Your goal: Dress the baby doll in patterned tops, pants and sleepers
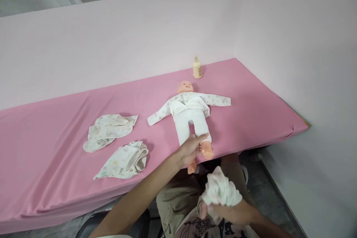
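A baby doll (pixel 189 111) in a white printed top and white trousers lies on its back on the pink table (pixel 55 163), head toward the wall, feet at the front edge. My left hand (pixel 192 148) reaches in from the lower left and grips the doll's lower leg near its bare foot (pixel 207 149). My right hand (pixel 223 212) is low by my lap, closed on a bunched white printed garment (pixel 221 190).
Two crumpled white printed garments lie on the table left of the doll, one (pixel 110 131) farther back and one (pixel 125 160) nearer the front edge. A small beige bottle (pixel 197 68) stands by the wall behind the doll's head. Walls close in at the back and right.
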The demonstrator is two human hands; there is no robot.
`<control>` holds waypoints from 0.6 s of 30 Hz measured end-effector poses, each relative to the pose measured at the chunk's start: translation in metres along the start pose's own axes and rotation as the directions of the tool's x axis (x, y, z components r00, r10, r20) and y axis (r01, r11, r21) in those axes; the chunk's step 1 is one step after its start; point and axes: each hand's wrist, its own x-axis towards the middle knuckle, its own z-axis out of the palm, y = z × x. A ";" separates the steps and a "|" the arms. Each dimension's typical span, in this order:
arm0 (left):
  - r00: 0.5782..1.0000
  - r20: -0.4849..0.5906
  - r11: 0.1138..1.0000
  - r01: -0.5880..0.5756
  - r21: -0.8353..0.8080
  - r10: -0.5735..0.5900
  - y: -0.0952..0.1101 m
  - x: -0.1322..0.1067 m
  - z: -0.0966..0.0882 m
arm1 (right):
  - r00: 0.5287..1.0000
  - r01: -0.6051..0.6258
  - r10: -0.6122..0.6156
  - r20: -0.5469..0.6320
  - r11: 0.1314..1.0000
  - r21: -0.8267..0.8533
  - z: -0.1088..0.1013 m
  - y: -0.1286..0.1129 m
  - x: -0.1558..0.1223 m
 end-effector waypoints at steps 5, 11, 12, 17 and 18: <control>0.999 -0.036 1.000 -0.005 -0.006 0.005 0.000 -0.008 0.001 | 0.952 0.130 0.081 -0.296 0.766 0.630 0.003 -0.004 0.008; 0.997 -0.068 0.998 -0.044 -0.041 0.041 -0.006 -0.013 0.004 | 0.850 0.272 0.241 -0.468 0.561 0.782 0.004 -0.025 0.017; 0.997 -0.063 0.998 -0.053 -0.040 0.050 -0.009 -0.012 0.004 | 0.846 0.280 0.247 -0.472 0.549 0.788 0.004 -0.027 0.017; 0.986 -0.089 0.990 -0.141 -0.011 0.139 -0.026 -0.002 0.004 | 0.858 0.256 0.270 -0.437 0.512 0.820 0.010 -0.035 0.019; 0.982 -0.116 0.988 -0.152 0.003 0.151 -0.029 -0.001 0.005 | 0.857 0.265 0.266 -0.441 0.506 0.821 0.012 -0.037 0.020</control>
